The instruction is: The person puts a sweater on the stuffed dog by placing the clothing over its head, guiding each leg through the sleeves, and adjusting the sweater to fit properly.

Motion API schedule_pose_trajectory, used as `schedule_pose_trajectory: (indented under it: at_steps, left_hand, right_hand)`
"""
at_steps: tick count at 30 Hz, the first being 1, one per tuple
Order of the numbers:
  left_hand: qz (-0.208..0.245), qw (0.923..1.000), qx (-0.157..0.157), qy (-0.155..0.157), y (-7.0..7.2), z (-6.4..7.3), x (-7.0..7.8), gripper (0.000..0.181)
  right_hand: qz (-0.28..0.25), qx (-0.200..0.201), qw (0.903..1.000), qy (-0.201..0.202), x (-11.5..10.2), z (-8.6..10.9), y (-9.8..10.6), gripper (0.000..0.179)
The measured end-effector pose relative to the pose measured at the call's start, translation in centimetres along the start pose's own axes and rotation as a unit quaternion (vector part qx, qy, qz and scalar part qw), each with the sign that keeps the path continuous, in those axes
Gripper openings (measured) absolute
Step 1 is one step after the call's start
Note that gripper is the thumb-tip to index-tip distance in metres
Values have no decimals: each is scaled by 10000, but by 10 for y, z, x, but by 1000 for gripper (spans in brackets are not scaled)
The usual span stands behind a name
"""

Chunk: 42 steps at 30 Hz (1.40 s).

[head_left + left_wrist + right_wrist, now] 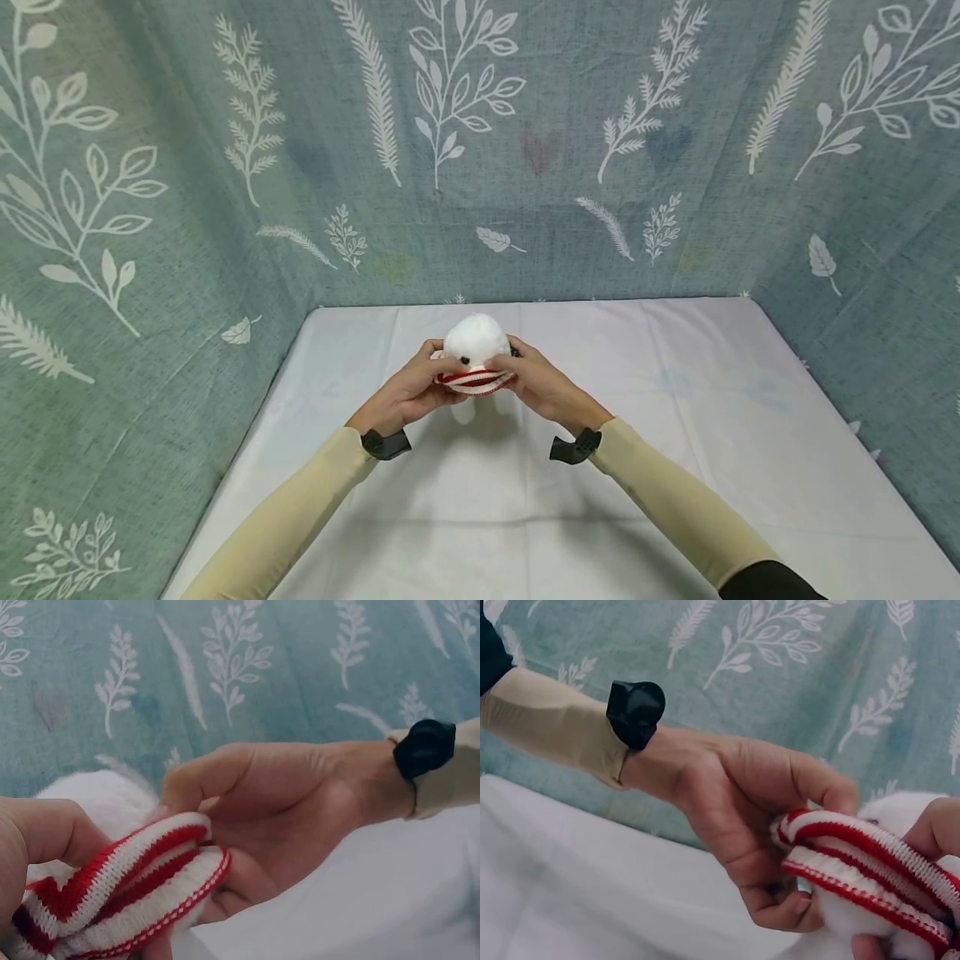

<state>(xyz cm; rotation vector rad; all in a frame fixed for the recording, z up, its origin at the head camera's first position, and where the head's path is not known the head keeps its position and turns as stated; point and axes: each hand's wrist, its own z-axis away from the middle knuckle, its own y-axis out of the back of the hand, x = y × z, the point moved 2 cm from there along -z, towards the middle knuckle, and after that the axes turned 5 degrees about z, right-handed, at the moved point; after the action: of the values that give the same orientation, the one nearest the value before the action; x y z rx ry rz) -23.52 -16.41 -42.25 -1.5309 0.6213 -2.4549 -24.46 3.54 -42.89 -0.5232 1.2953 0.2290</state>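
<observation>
Between the two hands is a white plush toy [477, 335] with a small dark eye, its rounded head upward. A red-and-white striped knitted piece [477, 380], apparently a small garment, lies across the toy below the eye; an open fold shows along it. My left hand [416, 387] grips the left end of the knit, thumb on top and fingers underneath. On the opposite end, my right hand [543, 387] holds it the same way. The left wrist view shows the striped knit [161, 877] close up. Much of the toy's body is hidden behind the knit and fingers.
A white cloth [465, 500] covers the table, with faint creases. Grey-green curtains [540, 225] printed with white leaves stand at the back and both sides. Each wrist bears a black strap-on device [576, 448] over or beside a beige sleeve [667, 500].
</observation>
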Motion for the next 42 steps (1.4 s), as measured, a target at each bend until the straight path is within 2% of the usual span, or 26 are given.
schedule_pose_trajectory:
  at_steps: [5,14,22,31,42]
  left_hand:
    - [38,10000,19,-22,-2,0,-2,64]
    - [27,10000,-7,-60,-2,2,-6,73]
    - [12,9999,128,-93,-6,1,-5,72]
    - [-104,9999,18,-110,-13,-4,-5,84]
    - [-215,9997,-31,-91,-8,0,-8,88]
  right_hand:
    - [-200,44,9998,-20,1,1,-2,75]
    - [-62,-4,10000,-19,0,2,-4,85]
    - [-115,114,9998,-67,1,1,-7,73]
    - [-303,73,9994,-133,-3,4,-6,80]
    - [184,-96,9997,-124,-1,4,-4,89]
